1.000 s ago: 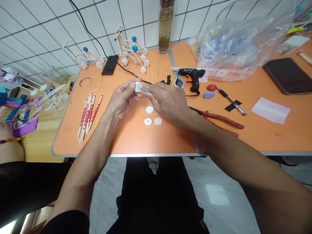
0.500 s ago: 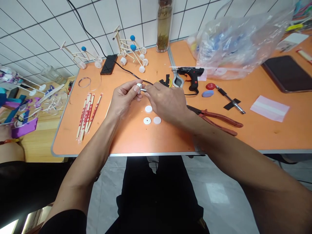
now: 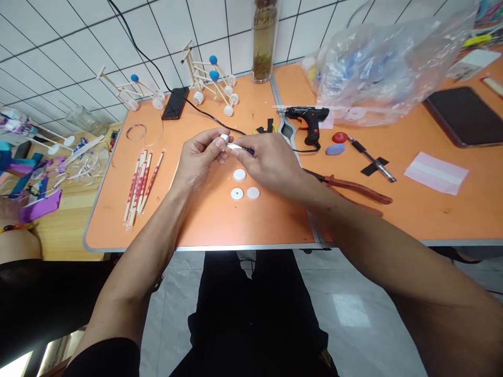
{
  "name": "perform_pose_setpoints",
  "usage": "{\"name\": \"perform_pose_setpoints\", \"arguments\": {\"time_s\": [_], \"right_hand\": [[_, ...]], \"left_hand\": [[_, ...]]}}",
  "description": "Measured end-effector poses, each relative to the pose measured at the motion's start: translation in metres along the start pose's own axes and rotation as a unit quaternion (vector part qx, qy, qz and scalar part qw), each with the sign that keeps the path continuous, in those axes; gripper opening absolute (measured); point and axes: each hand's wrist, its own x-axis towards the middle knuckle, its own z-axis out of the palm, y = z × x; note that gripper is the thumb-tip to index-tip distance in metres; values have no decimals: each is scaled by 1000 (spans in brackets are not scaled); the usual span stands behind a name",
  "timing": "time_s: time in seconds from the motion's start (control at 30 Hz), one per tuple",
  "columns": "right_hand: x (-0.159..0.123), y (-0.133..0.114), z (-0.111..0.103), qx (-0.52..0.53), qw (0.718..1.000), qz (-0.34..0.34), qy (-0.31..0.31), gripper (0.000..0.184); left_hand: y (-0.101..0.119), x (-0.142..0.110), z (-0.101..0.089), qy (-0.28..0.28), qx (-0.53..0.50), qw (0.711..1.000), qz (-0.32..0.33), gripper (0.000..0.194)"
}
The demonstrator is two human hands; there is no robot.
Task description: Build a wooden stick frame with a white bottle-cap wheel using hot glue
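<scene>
My left hand [image 3: 202, 156] pinches a small white cap [image 3: 224, 137] between thumb and fingers. My right hand [image 3: 271, 159] grips a slim knife-like tool [image 3: 236, 147] with a pale, blade-like front and a dark handle. Its tip meets or nearly meets the cap; I cannot tell which. Below the hands, three white discs lie on the orange table: a plain disc [image 3: 239, 174], a ringed disc [image 3: 237, 193] with a centre hole, and another plain disc [image 3: 253, 192]. Pliers [image 3: 353, 188] with red handles lie partly under my right forearm.
Wrapped chopsticks [image 3: 139, 186] lie left, near a wire coil [image 3: 135, 132]. Behind are a phone [image 3: 175, 103], stick models with wheels [image 3: 208, 78] and a glass bottle [image 3: 263, 44]. A glue gun [image 3: 308, 120], pen [image 3: 371, 158] and plastic bag [image 3: 377, 68] are right. Another person's arm [image 3: 18, 243] is far left.
My right hand has turned and opened up slightly, so more of the tool's pale front and dark handle shows. My left hand keeps the cap in nearly the same place.
</scene>
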Motion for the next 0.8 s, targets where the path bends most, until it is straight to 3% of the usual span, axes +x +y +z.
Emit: {"name": "perform_pose_setpoints", "arguments": {"time_s": [0.1, 0.2, 0.3, 0.4, 0.47, 0.57, 0.67, 0.73, 0.8], "right_hand": [[-7, -5, 10, -178, 984, -17, 25, 36], [-10, -8, 12, -214, 977, -17, 10, 41], [-6, -7, 7, -125, 992, 14, 9, 36], [2, 1, -3, 84, 994, 60, -36, 33], [8, 7, -10, 263, 952, 112, -109, 28], [13, 13, -17, 466, 832, 198, -226, 17], [14, 14, -19, 574, 733, 237, -277, 18], [14, 13, -19, 610, 695, 243, -291, 22], [13, 11, -19, 621, 680, 248, -302, 25]], "left_hand": [[-1, 0, 3, 10, -1, 1000, -30, 35], [-3, -1, 4, 16, 12, 999, -32, 36], [-4, -1, 3, 4, 11, 1000, 2, 36], [-4, -2, 1, -15, 14, 999, 33, 35], [-2, -3, 0, -18, 23, 999, 35, 32], [4, -5, -3, -23, 33, 998, 37, 28], [9, -6, -5, -29, 25, 998, 44, 27], [11, -6, -5, -20, 9, 999, 26, 26], [13, -6, -6, -9, -1, 1000, 1, 25]]}}
